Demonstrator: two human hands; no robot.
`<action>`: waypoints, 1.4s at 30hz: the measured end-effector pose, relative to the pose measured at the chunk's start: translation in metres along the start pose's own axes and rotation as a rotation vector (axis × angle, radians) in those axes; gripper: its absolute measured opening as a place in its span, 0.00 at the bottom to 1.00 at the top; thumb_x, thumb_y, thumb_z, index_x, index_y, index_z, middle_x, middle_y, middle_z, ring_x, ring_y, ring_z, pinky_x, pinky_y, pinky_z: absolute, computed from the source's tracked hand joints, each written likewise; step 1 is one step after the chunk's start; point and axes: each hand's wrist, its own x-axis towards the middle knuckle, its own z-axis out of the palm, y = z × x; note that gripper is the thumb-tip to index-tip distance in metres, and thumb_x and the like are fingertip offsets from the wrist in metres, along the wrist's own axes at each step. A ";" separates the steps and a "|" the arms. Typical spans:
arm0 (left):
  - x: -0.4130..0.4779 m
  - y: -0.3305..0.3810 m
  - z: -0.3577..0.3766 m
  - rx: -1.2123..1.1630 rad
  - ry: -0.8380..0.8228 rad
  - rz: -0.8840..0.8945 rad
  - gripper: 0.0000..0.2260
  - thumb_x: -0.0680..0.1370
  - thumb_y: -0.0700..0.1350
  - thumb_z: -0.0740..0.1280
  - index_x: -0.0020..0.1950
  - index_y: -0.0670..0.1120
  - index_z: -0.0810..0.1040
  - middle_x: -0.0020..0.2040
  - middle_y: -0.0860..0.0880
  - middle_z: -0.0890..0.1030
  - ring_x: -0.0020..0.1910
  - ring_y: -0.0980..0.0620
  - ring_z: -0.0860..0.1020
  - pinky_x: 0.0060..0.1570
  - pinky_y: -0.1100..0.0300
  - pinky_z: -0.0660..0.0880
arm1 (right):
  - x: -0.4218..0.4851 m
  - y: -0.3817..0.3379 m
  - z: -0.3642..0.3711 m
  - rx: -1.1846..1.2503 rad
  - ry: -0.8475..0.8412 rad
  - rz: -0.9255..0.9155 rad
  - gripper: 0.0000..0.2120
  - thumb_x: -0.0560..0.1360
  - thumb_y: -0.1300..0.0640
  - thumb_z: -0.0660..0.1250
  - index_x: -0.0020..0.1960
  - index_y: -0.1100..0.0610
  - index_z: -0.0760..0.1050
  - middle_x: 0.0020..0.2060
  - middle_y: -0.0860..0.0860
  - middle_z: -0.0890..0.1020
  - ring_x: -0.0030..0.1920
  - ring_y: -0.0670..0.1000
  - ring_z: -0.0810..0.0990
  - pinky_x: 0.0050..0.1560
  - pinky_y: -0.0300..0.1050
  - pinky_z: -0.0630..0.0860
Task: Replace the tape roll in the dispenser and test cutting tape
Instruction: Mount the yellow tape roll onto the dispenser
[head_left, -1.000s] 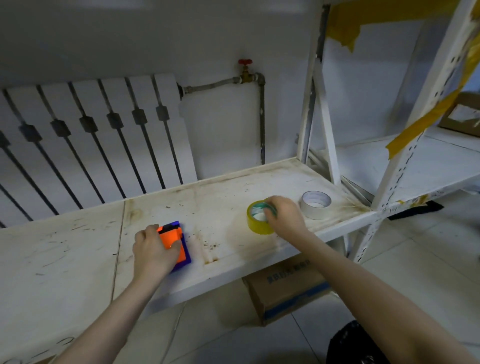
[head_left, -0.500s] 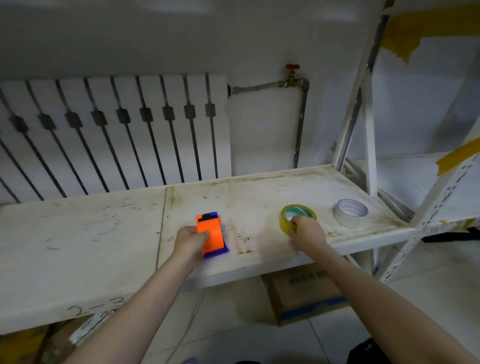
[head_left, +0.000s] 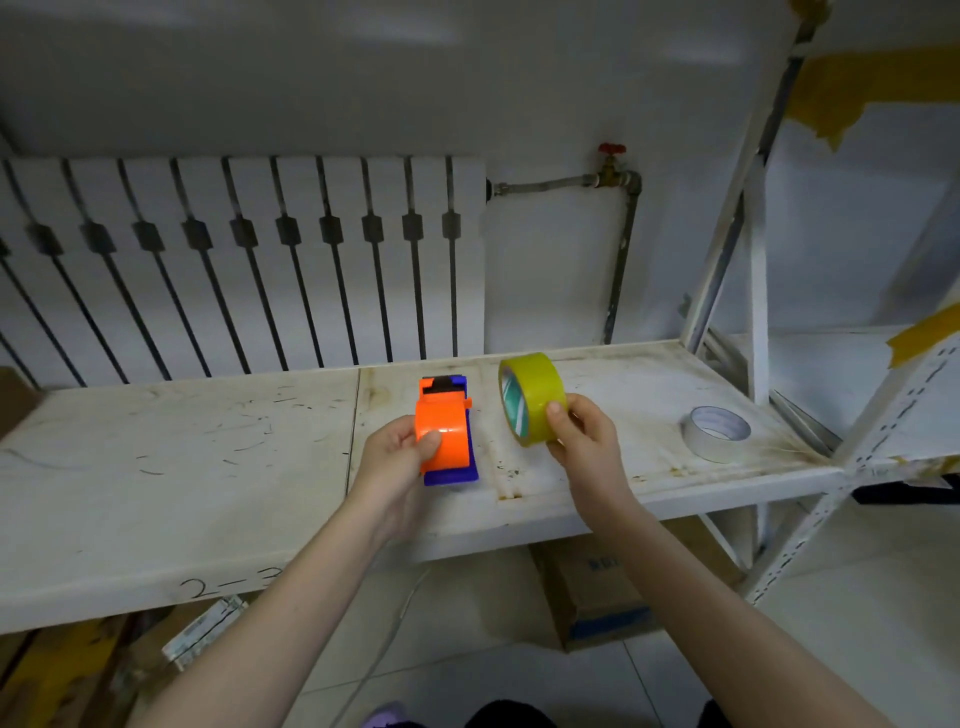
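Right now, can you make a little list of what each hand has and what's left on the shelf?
left hand: holding the orange and blue tape dispenser
right hand: holding the yellow tape roll up on its edge
shelf: white, scuffed and stained
also on shelf: white tape roll, lying flat, untouched
new roll in dispenser: not yet

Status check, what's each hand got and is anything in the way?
Left hand gripping orange dispenser. Right hand holding yellow tape roll upright. White roll off right, clear.
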 end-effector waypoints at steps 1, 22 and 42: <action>-0.005 0.001 -0.002 -0.001 -0.021 0.027 0.07 0.78 0.37 0.63 0.53 0.46 0.77 0.49 0.47 0.81 0.46 0.52 0.79 0.45 0.61 0.76 | -0.006 -0.004 0.002 0.055 0.014 0.005 0.06 0.79 0.54 0.61 0.48 0.54 0.75 0.47 0.52 0.79 0.50 0.50 0.79 0.53 0.47 0.77; -0.043 0.009 -0.017 -0.471 -0.079 0.054 0.11 0.78 0.34 0.60 0.59 0.41 0.75 0.52 0.45 0.81 0.53 0.48 0.79 0.52 0.55 0.79 | -0.094 0.011 0.044 0.601 -0.113 0.234 0.11 0.76 0.55 0.64 0.55 0.59 0.75 0.52 0.58 0.81 0.58 0.58 0.79 0.62 0.56 0.72; -0.053 -0.010 -0.023 0.123 -0.098 0.377 0.11 0.77 0.36 0.64 0.59 0.37 0.76 0.52 0.43 0.82 0.48 0.59 0.81 0.47 0.67 0.77 | -0.077 -0.003 0.030 0.313 -0.211 0.050 0.11 0.78 0.55 0.61 0.56 0.61 0.73 0.52 0.58 0.81 0.55 0.56 0.80 0.58 0.54 0.77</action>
